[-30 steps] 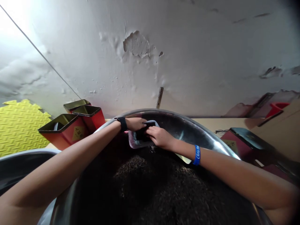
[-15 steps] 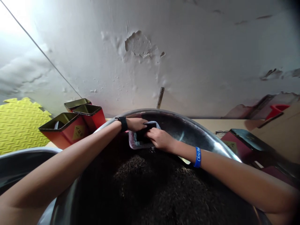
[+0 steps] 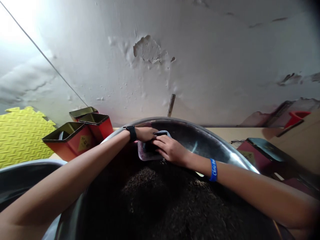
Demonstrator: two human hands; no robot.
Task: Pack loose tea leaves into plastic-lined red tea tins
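Note:
A small box-like container (image 3: pixel 150 156) with pale, translucent pinkish walls sits in a large shiny metal basin (image 3: pixel 212 140). Dark material fills the container. My left hand (image 3: pixel 143 134), with a black watch at its wrist, reaches to the container's far left side. Its fingers look closed at the top edge, but the tips are hidden. From the right, my right hand (image 3: pixel 172 150) lies over the opening with fingers stretched out and slightly apart, touching the dark contents. Loose dark shreds, like dried tea leaves (image 3: pixel 190 213), cover the basin's bottom below both hands.
Several red tins (image 3: pixel 72 140) with open tops stand left of the basin, beside a yellow foam mat (image 3: pixel 25 136). Another basin (image 3: pixel 22 180) is at the lower left. To the right stands a dark red box (image 3: pixel 257 153). A peeling wall (image 3: pixel 205 66) rises behind.
My right hand's fingers have gone from curled to more stretched over the container. My left hand and the container have barely moved.

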